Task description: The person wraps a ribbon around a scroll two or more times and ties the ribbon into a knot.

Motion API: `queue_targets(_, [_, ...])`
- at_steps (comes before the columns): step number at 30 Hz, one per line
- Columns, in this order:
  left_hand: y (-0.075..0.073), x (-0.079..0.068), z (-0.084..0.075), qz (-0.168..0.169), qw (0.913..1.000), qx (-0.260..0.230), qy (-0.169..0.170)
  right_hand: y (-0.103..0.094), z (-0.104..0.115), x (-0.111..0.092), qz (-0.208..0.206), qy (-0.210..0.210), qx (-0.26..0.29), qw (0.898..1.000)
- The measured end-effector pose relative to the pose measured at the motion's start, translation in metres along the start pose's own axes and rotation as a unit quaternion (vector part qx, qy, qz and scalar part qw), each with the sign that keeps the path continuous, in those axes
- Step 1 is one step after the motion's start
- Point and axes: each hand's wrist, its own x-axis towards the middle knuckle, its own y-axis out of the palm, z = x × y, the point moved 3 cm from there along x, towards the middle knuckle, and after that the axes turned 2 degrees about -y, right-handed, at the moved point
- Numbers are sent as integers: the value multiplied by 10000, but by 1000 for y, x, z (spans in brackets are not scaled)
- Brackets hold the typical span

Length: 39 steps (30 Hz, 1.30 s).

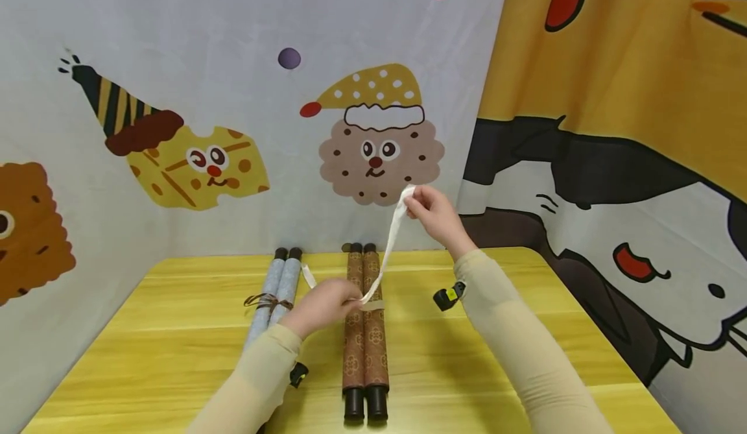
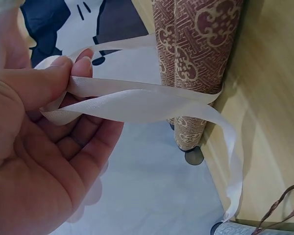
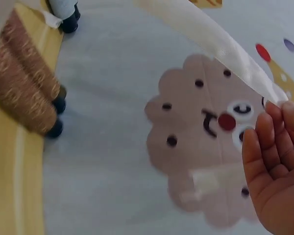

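A brown patterned double scroll (image 1: 365, 349) with black rod ends lies lengthwise on the table, a pale ribbon (image 1: 392, 236) passing around its middle. Between thumb and fingers my left hand (image 1: 324, 304) pinches the ribbon just left of the scroll; the left wrist view shows a loop of white ribbon (image 2: 137, 104) there, with one tail hanging to the table. Raised above the scroll to the right, my right hand (image 1: 434, 217) holds the ribbon's other end at its fingertips. That stretch slants up from the left hand. In the right wrist view the ribbon (image 3: 215, 46) reaches the right fingertips.
A light blue double scroll (image 1: 280, 285), tied with a brown cord (image 1: 267, 301), lies left of the brown one, partly behind my left arm. The wooden table (image 1: 192, 330) meets a cartoon-printed cloth (image 1: 233, 45) at its back edge. A yellow-and-brown curtain (image 1: 613, 84) hangs on the right.
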Motion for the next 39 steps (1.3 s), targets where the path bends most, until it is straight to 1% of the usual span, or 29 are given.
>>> queue_targets(4, [3,-3,0,-81,9997,150,159,26,16,20,340,-542,-59,9979])
queue_targets(5, [4,-3,0,-92,9996,161,207,32,19,23,502,-630,-71,9967])
queue_targets(7, [5,-4,-1,-94,9993,200,307,45,23,28,1038,-671,-215,9921])
queue_targets(9, [6,-4,-1,-76,9991,204,361,57,24,29,1729,-540,-619,9815])
queue_targets(11, [8,-3,-4,-43,9989,198,419,64,22,25,2353,-361,-1146,9645])
queue_targets(12, [9,-2,-5,-38,9988,219,438,66,20,22,2588,-280,-1340,9562])
queue_targets(13, [9,-2,-6,-17,9988,216,446,66,18,18,2741,-208,-1472,9501])
queue_targets(14, [10,-2,-7,-4,9987,216,462,66,15,14,2805,-172,-1561,9469])
queue_targets(16, [10,-1,-8,33,9989,201,425,62,10,7,2785,-199,-1560,9475])
queue_targets(20, [6,-1,-6,37,9998,-12,200,50,-3,-7,2556,-266,-1393,9563])
queue_targets(24, [-1,4,2,-184,9994,-277,-86,35,-14,-20,2320,-201,-1204,9650])
queue_targets(28, [-8,8,13,-444,9969,-523,-393,26,-22,-32,2136,-144,-1075,9709])
queue_targets(32, [-10,13,22,-568,9934,-752,-659,23,-29,-46,2073,11,-966,9735])
queue_targets(39, [-11,25,39,-557,9866,-1029,-1137,27,-33,-66,2014,-38,-860,9757])
